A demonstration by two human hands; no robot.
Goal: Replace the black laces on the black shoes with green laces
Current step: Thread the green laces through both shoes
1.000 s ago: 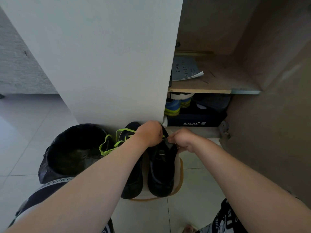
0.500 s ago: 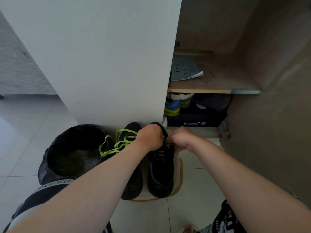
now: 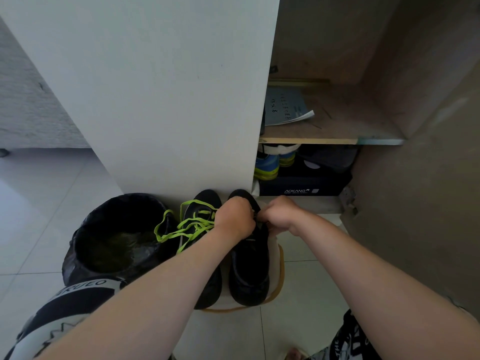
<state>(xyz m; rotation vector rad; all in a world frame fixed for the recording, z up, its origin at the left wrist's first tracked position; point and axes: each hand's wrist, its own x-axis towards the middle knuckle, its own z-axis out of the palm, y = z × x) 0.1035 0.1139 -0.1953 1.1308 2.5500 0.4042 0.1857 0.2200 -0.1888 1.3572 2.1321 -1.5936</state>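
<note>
A person looks down at a pair of black shoes standing side by side, toes toward the viewer, on a pale mat [image 3: 280, 268] at lower centre of the frame. The green-laced shoe [image 3: 207, 289], left of centre, already carries loose green laces [image 3: 187, 227] that spill leftward over the rim of a black-lined bin [image 3: 117, 237]. The second shoe [image 3: 249, 271], at centre, is the one being worked on. The left hand [image 3: 235, 219] and right hand [image 3: 279, 215] meet over its throat, knuckles up and almost touching. Both have their fingers curled under, seemingly pinching its lace. That lace is hidden beneath them, so its colour cannot be told. The laces look flat, light and limp. They probably will not push through an eyelet unless taken near the stiff tip, and they may slip if pinched loosely. The shoe itself seems light, with a soft upper, so it would likely slide or fold on the mat. It is best steadied at the eyelet row or tongue, where the hands now sit. Behind the shoes stands a white cabinet door [image 3: 155, 87]. At upper right an open cupboard shows a paper sheet [image 3: 285, 107] on a wooden shelf [image 3: 311, 140]. Below the shelf are blue and yellow shoes [image 3: 267, 165] and a dark shoebox [image 3: 304, 188].
</note>
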